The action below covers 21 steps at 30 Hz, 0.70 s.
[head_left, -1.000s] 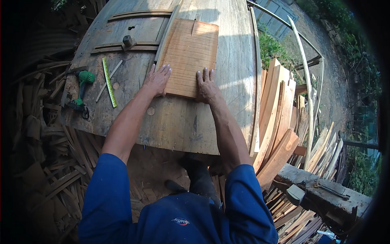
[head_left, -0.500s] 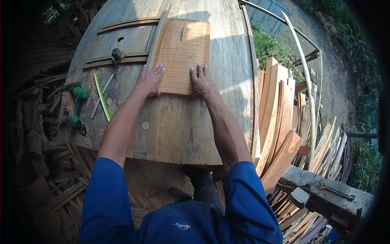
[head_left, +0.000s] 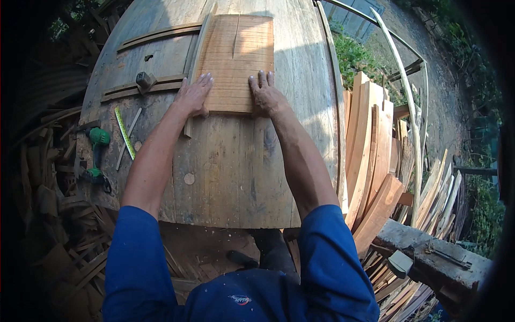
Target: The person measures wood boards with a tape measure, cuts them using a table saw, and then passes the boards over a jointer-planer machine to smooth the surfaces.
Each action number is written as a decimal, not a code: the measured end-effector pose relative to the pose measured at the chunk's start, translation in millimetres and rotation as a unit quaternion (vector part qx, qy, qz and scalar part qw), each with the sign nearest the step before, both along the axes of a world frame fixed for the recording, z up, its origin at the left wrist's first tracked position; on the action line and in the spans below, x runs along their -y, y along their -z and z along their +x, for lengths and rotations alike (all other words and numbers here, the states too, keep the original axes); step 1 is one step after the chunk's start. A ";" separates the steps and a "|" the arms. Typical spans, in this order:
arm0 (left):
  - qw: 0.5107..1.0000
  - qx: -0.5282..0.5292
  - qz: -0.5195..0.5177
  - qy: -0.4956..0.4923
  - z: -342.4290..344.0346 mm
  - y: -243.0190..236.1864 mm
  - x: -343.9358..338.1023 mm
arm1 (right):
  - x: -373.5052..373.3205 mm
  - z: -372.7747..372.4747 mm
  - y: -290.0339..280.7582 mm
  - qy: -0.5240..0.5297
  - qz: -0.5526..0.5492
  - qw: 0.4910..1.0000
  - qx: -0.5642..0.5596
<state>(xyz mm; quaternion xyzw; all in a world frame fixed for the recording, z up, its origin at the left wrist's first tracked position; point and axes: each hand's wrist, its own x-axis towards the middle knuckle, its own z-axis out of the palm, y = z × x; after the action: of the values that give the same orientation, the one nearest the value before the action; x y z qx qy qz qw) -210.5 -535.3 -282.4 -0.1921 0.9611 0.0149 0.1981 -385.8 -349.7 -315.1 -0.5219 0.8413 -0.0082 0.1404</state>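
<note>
A reddish-brown wooden panel point(head_left: 230, 88) with fine lines across it and a split near its far end lies flat on the big plank worktable point(head_left: 230, 177). My left hand point(head_left: 194, 96) rests on its near left corner, fingers spread, also over a long wooden strip point(head_left: 197, 51) running along the panel's left edge. At the near right corner lies my right hand point(head_left: 265, 97), fingers stretched forward on the panel and its edge. Both hands are open and press on the wood without wrapping round it.
Left on the table are a green cordless drill point(head_left: 98, 138), a yellow tape measure blade point(head_left: 123, 130), a thin metal-coloured strip point(head_left: 129, 138), a small block-like tool point(head_left: 144, 80) and pairs of narrow slats point(head_left: 161, 37). Curved boards point(head_left: 370, 145) stand right of the table; scrap wood point(head_left: 80, 263) lies lower left.
The panel has slid away from me over the table, with both hands moving along on it. The strip's near end now shows beside my left wrist. The view has shifted slightly.
</note>
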 end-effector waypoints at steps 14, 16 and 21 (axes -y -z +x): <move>0.999 0.040 0.008 -0.021 -45.6 1.3 41.8 | 37.7 -40.6 -11.6 -0.003 -0.047 0.999 0.027; 0.999 0.037 0.005 -0.020 -56.6 -3.6 45.0 | 42.7 -47.9 -7.2 -0.003 -0.055 0.998 0.018; 0.998 0.054 0.003 -0.014 -77.9 -6.3 50.8 | 55.5 -68.8 13.1 0.005 -0.067 0.998 0.003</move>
<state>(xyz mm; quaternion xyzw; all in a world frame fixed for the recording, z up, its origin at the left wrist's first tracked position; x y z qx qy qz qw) -288.4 -586.1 -276.1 -0.2058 0.9459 0.0104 0.2505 -454.6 -405.2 -328.2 -0.5260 0.8410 -0.0668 0.1080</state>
